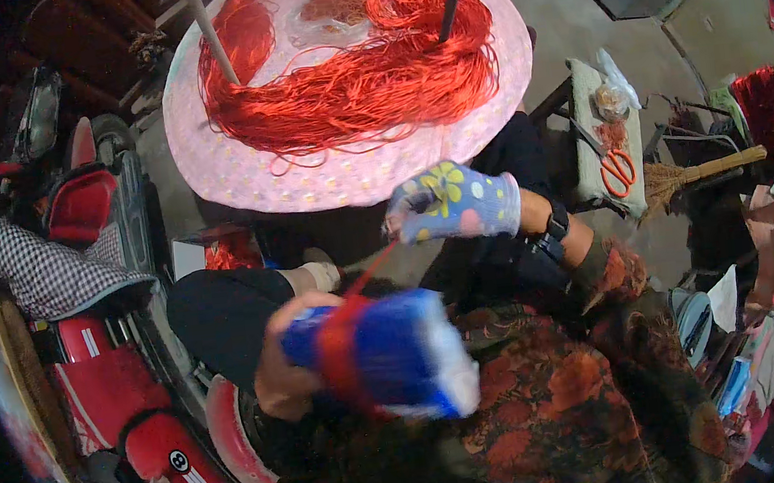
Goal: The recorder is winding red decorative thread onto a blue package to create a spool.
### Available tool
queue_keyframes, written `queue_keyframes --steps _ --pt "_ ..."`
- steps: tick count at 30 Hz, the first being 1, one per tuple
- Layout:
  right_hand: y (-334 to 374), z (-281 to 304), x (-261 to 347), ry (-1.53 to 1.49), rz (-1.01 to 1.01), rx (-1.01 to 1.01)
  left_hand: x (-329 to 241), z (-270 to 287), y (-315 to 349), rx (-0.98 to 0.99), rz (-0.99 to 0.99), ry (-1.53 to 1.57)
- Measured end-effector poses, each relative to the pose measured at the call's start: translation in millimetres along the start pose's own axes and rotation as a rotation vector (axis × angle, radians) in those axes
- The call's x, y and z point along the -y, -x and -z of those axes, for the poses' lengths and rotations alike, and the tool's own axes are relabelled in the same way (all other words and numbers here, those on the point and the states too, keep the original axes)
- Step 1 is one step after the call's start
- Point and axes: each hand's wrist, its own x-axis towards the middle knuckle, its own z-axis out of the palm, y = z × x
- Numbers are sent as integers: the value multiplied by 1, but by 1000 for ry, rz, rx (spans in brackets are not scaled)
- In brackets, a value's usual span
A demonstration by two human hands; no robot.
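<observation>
Head view, looking down. My left hand (289, 372), bare, is clamped round the near-left side of a blue cylindrical bundle (403, 348) with a whitish end; bundle and hand are blurred, so the exact set of each finger I cannot tell. The bundle sits tilted in front of my body, over my lap. A band of red cord (345, 340) is wound round its middle.

My right hand (463, 205), in a blue-grey work glove with dots and a yellow flower, is up and right of the bundle, before the table's near edge. Its fingers are together, pinched on the red cord, which runs straight and slanting from there down to the bundle. Black wristwatch (557, 224) on that wrist; sleeve dark, with a red floral pattern.

Beyond: round table with a pale pink patterned tablecloth (252, 173). On it, a large loose hank of red cord (354, 103) lies looped about upright posts (213, 38); a clear plastic bag (325, 12) lies within the loop.

Right: a padded stool (590, 88) bearing orange-handled scissors (619, 174), a straw broom (682, 175) beside it. Left: a black-and-white checked cloth (54, 262) over red and dark gear.
</observation>
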Motion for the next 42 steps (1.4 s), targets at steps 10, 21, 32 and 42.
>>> queue_keyframes --steps 10,21,32,42 --pt "6 -32 36 733 153 269 36 11 -22 -393 -38 -433" --pt "14 2 -20 -187 -105 -116 -3 39 -22 614 22 524" --pt "16 -17 40 444 463 -62 24 15 -11 -433 -144 -574" --pt "21 -34 -10 134 53 101 23 15 -4 -328 -249 327"
